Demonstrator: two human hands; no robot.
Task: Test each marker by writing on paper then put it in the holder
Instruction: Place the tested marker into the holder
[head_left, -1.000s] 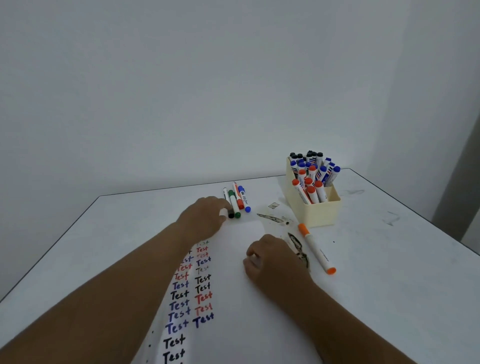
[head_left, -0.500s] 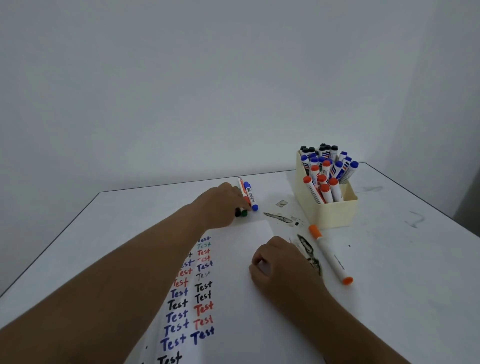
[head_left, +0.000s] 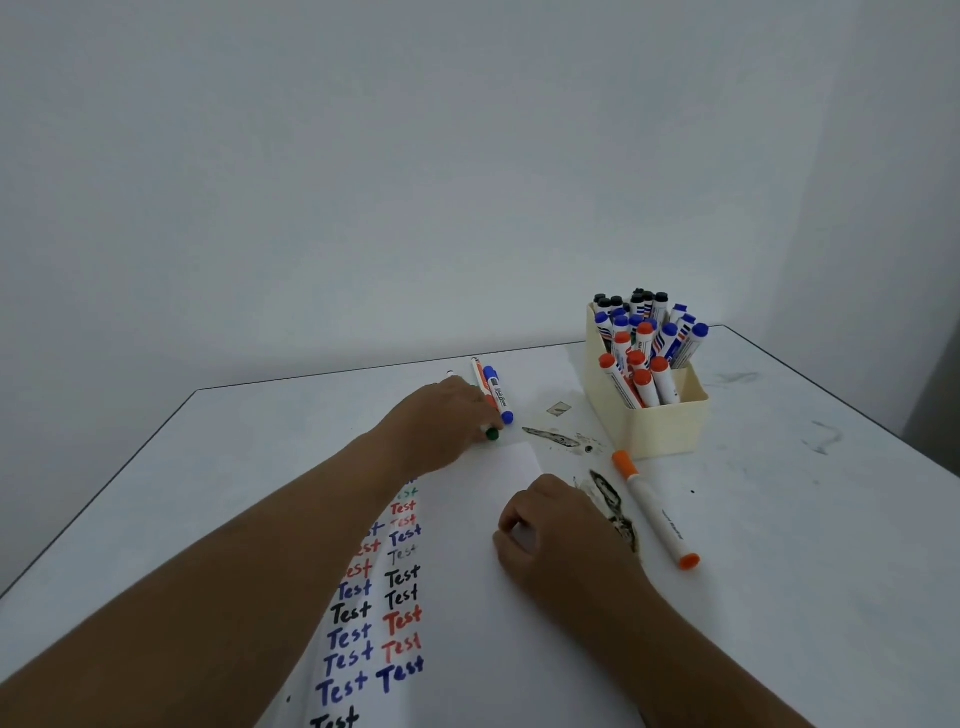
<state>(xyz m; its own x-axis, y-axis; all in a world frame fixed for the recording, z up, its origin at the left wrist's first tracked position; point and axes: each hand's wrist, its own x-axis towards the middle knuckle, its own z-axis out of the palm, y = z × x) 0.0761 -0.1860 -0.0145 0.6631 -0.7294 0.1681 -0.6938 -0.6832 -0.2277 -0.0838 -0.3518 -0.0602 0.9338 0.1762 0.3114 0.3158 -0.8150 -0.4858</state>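
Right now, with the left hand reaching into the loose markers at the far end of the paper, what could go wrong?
The left hand covers the green marker in a tight row with the red marker and blue marker; picking one could roll the neighbours away. The holder is crowded, so another marker may jam or tip. The orange marker lies by the right hand, which could knock it.
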